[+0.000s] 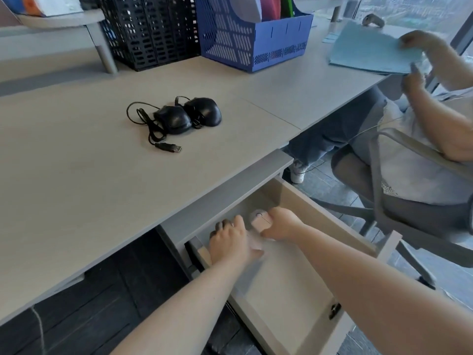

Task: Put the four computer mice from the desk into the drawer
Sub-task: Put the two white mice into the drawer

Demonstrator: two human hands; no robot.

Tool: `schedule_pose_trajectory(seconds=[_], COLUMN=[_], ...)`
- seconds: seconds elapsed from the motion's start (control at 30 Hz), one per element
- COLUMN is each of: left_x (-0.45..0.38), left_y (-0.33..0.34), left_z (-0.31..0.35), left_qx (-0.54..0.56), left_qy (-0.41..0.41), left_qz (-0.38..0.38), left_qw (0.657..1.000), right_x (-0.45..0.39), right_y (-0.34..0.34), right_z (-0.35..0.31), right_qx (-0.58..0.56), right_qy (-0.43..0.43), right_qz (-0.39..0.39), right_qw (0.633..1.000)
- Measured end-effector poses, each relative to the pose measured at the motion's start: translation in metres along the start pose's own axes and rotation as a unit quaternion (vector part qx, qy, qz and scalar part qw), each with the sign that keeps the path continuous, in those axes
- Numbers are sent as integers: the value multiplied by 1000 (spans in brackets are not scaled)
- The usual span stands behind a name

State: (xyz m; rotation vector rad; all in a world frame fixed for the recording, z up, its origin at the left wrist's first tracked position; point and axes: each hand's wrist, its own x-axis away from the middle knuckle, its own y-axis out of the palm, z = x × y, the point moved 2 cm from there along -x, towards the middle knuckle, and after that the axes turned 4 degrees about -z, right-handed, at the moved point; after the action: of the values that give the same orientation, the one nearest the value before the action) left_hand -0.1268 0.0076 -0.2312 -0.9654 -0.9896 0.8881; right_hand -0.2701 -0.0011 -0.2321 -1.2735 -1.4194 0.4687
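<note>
Two black wired mice lie side by side on the desk, their cables looped to the left and a USB plug in front. The drawer under the desk's right end is pulled out. Deep inside it my right hand grips a pale pink mouse that rests on the drawer floor. My left hand is beside it, its fingers curled over a small dark mouse that is mostly hidden.
Black mesh file racks and a blue file holder stand along the back of the desk. A grey stand leg rises at back left. At the right another person sits on an office chair handling a blue folder.
</note>
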Motion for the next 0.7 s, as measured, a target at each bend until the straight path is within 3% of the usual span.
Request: schedule_pose_trajectory(seconds=[0.5, 0.7], left_x=[-17, 5], left_y=[11, -14], left_z=[-3, 2], left_qx=[-22, -24], left_qy=[-50, 36], left_qz=[-48, 5], left_qw=[997, 999], right_x=[-10, 13], right_y=[10, -17], right_z=[-4, -9], right_qx=[-8, 0], right_qy=[-39, -43], right_qz=[25, 29], right_qw=[999, 999])
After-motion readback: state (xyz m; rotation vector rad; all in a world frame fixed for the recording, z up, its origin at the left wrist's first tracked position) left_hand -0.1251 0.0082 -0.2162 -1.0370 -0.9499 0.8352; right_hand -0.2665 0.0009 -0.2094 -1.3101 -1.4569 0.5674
